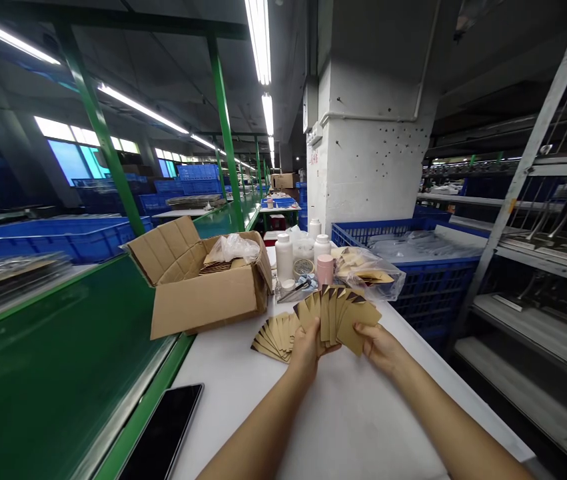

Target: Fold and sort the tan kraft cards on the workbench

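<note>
My left hand (306, 350) and my right hand (378, 347) both grip a fanned bunch of kraft paper pouches (338, 320) with dark inner faces, held just above the white table top (353, 427). A second fan of the same pouches (273, 341) lies on the table, right beside my left hand. Just beyond the held bunch stand a pink jar (325, 270) and a clear plastic bag of pouches (366, 273). The hands touch nothing else.
An open cardboard box (198, 300) stands at the table's far left, with white bottles (284, 257) beyond the pouches. A black smartphone (163, 433) lies at the left edge beside a green conveyor belt (38, 360). A blue crate (433, 293) and metal racks (538, 267) flank the right.
</note>
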`<state>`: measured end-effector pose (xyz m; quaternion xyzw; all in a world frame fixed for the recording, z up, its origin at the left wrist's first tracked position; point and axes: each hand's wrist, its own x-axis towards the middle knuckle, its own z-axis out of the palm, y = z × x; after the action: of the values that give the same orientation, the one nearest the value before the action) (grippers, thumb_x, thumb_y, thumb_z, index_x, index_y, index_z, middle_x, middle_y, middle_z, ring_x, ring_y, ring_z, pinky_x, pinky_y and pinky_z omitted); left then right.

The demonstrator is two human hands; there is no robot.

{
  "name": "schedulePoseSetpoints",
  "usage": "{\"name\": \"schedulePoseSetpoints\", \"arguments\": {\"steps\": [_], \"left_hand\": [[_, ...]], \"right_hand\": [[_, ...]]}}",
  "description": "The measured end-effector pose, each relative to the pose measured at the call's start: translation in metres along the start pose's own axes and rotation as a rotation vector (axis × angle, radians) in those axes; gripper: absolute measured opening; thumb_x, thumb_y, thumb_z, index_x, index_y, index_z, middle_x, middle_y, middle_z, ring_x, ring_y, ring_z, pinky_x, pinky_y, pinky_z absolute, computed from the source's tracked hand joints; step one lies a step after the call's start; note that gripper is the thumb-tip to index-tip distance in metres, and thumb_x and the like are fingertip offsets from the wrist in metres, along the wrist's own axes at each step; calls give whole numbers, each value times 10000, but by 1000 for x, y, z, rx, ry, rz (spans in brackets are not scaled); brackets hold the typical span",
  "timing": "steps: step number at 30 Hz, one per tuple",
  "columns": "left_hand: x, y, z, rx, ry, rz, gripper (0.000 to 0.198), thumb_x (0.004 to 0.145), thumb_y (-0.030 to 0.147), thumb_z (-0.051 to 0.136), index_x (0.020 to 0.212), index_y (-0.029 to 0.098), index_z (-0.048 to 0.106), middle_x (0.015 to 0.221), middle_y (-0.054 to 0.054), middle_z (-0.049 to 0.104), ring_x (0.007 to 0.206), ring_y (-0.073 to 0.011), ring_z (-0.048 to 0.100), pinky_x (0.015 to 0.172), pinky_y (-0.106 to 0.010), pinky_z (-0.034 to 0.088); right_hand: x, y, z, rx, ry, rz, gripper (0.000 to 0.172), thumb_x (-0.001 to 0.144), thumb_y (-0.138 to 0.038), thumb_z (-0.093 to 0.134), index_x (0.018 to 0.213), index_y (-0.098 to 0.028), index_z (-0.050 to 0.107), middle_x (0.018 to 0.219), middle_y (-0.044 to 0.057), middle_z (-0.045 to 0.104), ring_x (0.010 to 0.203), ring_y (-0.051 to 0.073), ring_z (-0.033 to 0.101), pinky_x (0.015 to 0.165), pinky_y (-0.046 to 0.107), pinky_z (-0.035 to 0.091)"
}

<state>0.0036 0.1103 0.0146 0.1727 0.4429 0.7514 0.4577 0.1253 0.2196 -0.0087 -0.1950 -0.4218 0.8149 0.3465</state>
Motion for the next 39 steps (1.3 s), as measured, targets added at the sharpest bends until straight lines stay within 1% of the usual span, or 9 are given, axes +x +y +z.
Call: {"name": "schedulePoseSetpoints", "arguments": {"steps": [3, 9, 12, 18, 23, 29, 31, 34, 39], "left_hand": [[0, -3, 1, 38, 16, 51, 501, 768, 399, 636, 1176, 144, 494, 1025, -151, 653, 844, -232, 658, 697, -391, 580], [-2, -4, 0, 60, -52, 87, 607, 677, 442, 715, 1155, 130, 510, 1057, -165, 639, 848, -250, 655, 689, -405, 583], [-3, -4, -1, 79, -65, 103, 561, 672, 412, 726, 1100, 103, 537, 1039, -166, 646, 822, -251, 656, 675, -404, 584], [-1, -5, 2, 221, 58, 161, 341, 775, 347, 604, 1018, 110, 576, 940, -132, 673, 734, -216, 662, 624, -351, 580], [2, -5, -1, 281, 109, 219, 302, 789, 319, 552, 1032, 140, 561, 1004, -128, 656, 738, -226, 658, 593, -357, 565], [5, 1, -10, 684, 238, 530, 168, 754, 265, 524, 805, 137, 619, 800, -91, 663, 794, -233, 622, 727, -338, 509], [6, 3, -12, 750, 251, 577, 160, 749, 239, 503, 785, 139, 623, 762, -77, 656, 775, -223, 613, 727, -323, 491], [8, 2, -14, 736, 259, 590, 187, 755, 231, 499, 853, 140, 631, 831, -82, 668, 830, -223, 615, 758, -314, 479], [11, -2, -13, 546, 219, 548, 317, 788, 291, 522, 1040, 117, 605, 1047, -117, 652, 1000, -239, 598, 890, -343, 464]], "right_hand": [[0, 0, 0, -10, 9, -5, 586, 613, -208, 727, 1166, -242, 534, 1052, 26, 682, 941, 207, 644, 797, 339, 543], [-2, -3, 4, 41, 24, 9, 549, 614, -191, 728, 1133, -233, 555, 1027, 17, 688, 942, 198, 639, 819, 335, 532], [-2, -3, 4, 54, 30, 10, 559, 606, -183, 730, 1136, -212, 553, 1021, 35, 689, 939, 214, 639, 830, 361, 526], [-1, 0, 2, 27, 74, 17, 637, 591, -175, 736, 1187, -232, 518, 979, 21, 700, 881, 211, 654, 780, 348, 535], [1, 2, 1, 36, 84, -13, 619, 614, -176, 716, 1194, -227, 505, 1017, 30, 692, 912, 219, 651, 784, 356, 545], [-2, -1, 4, 30, 107, 29, 561, 616, -181, 711, 1145, -213, 530, 966, 24, 704, 871, 216, 662, 742, 345, 559], [-3, -2, 5, 43, 130, 57, 506, 615, -167, 705, 1097, -199, 555, 927, 25, 711, 832, 212, 668, 715, 334, 562], [-4, -2, 5, 63, 135, 61, 425, 612, -151, 703, 1019, -187, 584, 912, 28, 714, 817, 206, 670, 700, 316, 566], [-1, -1, 4, 60, 149, 27, 397, 594, -135, 711, 974, -169, 600, 906, 36, 716, 818, 214, 671, 712, 321, 571]]}}
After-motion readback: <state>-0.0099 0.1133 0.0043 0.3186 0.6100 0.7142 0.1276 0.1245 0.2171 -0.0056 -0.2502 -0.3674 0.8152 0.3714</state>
